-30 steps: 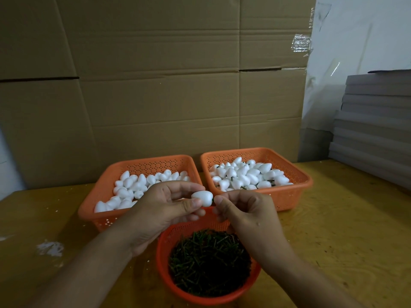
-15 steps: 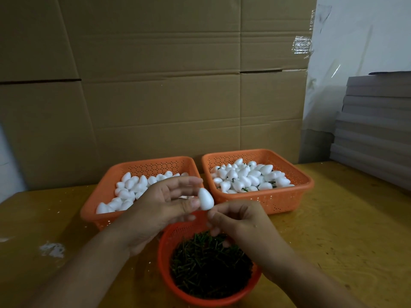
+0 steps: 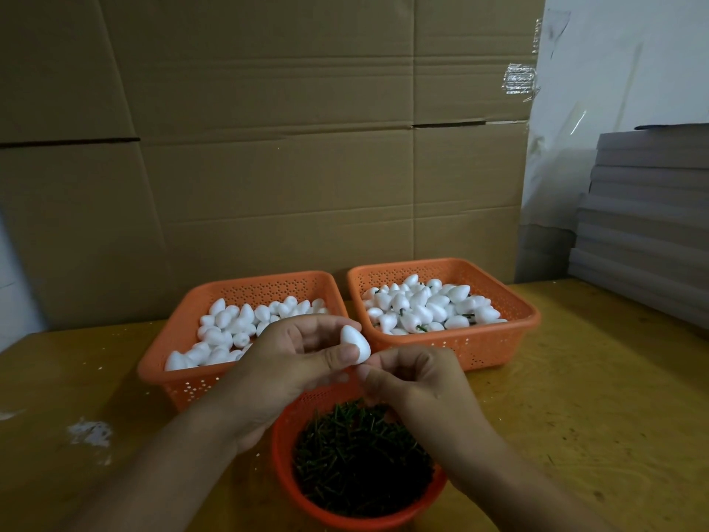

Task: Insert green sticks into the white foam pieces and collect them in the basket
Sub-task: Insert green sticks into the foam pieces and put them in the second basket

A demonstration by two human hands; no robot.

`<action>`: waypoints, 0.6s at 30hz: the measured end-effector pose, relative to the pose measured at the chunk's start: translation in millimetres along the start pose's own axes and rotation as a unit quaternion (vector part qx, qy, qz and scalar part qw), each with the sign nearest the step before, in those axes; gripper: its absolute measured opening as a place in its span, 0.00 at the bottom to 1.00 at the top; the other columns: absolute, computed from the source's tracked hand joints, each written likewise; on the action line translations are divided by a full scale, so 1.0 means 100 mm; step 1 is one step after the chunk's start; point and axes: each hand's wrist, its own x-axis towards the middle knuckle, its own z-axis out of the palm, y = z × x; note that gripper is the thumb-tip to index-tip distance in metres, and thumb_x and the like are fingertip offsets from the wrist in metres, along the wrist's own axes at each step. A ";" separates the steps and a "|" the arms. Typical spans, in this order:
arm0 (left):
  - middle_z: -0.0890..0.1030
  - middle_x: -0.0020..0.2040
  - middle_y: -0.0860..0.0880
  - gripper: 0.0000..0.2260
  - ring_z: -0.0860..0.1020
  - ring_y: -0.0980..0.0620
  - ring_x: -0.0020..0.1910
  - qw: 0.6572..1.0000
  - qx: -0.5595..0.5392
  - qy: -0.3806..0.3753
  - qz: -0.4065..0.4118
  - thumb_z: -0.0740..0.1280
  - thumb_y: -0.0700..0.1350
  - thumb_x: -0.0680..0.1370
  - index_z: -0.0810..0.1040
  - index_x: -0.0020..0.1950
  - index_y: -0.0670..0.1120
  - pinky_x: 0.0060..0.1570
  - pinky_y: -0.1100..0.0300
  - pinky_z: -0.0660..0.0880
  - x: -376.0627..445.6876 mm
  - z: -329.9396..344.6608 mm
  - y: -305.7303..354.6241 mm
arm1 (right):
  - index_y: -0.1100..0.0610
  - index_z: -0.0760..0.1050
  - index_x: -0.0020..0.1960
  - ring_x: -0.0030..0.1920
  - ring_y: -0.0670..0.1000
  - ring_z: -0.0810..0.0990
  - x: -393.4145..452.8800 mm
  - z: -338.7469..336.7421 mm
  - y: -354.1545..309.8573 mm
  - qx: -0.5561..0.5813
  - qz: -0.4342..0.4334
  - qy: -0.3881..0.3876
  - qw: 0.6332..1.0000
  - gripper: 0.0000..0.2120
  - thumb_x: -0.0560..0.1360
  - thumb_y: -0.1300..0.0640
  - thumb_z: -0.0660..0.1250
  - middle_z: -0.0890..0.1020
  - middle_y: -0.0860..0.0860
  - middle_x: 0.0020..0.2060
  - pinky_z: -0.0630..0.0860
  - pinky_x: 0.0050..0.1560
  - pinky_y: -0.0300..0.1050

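White foam piece (image 3: 356,344) pinched in left hand (image 3: 291,362), right hand (image 3: 418,378) fingertips pressed together beneath it, possibly pinching a stick.

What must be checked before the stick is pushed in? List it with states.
1. Foam piece pinched by left hand: ok.
2. Right hand fingers at the piece's lower end: ok.
3. Stick held in right fingers: cannot tell, hidden.
4. Stick aligned with the piece: cannot tell.
5. Right basket, holding stemmed pieces, has room: ok.
6. Round basket of sticks under the hands: ok.
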 end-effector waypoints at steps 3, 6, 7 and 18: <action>0.85 0.55 0.42 0.15 0.83 0.43 0.57 1.000 -0.008 -0.024 -0.013 0.75 0.50 0.69 0.85 0.55 0.50 0.57 0.53 0.81 0.00 -0.03 0.02 | 0.59 0.83 0.40 0.31 0.49 0.76 -0.01 -0.01 -0.02 -0.016 0.001 -0.021 1.000 0.10 0.78 0.59 0.69 0.81 0.52 0.29 0.72 0.33 0.42; 0.85 0.55 0.41 0.14 0.82 0.41 0.57 0.999 0.000 -0.039 -0.019 0.75 0.49 0.72 0.85 0.56 0.50 0.59 0.51 0.80 0.00 -0.08 0.02 | 0.59 0.82 0.39 0.32 0.49 0.77 -0.02 0.00 -0.05 -0.015 0.007 -0.037 0.999 0.11 0.79 0.59 0.67 0.81 0.52 0.30 0.73 0.32 0.41; 0.85 0.55 0.41 0.13 0.82 0.41 0.57 0.999 -0.003 -0.042 -0.021 0.76 0.49 0.73 0.85 0.57 0.50 0.59 0.51 0.80 0.00 -0.08 0.02 | 0.59 0.83 0.40 0.33 0.49 0.77 -0.02 0.01 -0.05 -0.005 0.014 -0.041 0.999 0.11 0.80 0.60 0.67 0.81 0.52 0.30 0.73 0.32 0.40; 0.85 0.50 0.43 0.17 0.83 0.50 0.47 0.995 -0.071 -0.066 -0.035 0.74 0.49 0.70 0.84 0.58 0.47 0.48 0.58 0.80 -0.02 -0.06 0.05 | 0.54 0.84 0.41 0.34 0.44 0.79 -0.05 0.04 -0.07 0.187 0.139 -0.103 0.967 0.11 0.79 0.58 0.66 0.83 0.52 0.37 0.73 0.31 0.35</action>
